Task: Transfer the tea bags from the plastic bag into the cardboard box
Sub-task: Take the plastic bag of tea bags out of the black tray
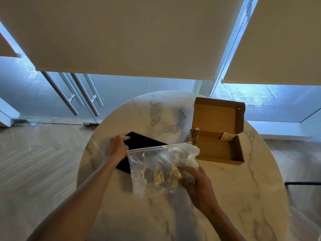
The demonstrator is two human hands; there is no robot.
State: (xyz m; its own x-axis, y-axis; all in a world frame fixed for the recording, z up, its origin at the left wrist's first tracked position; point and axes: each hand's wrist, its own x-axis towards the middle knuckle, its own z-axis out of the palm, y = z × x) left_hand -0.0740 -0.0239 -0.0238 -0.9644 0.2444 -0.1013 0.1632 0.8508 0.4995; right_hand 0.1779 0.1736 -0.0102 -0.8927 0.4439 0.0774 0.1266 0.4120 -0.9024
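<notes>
The left hand (118, 147) lies on the left end of a flat black item (144, 142) on the round marble desk (156, 110), its fingers curled over the item's far corner; whether it grips or only rests there I cannot tell. Just to its right, one clear plastic bag (156, 169) with a zip strip along its top edge is held up over the desk. It is crinkled and glossy, and the contents show only as blurred brownish, gold-glinting shapes, so the tea bags cannot be counted. The right hand (196, 183) clutches the bag's lower right side, fingers wrapped into the plastic. Further right stands one brown cardboard box (218, 150), its lid raised upright and its inside bare cardboard, just beside the bag's top corner.
</notes>
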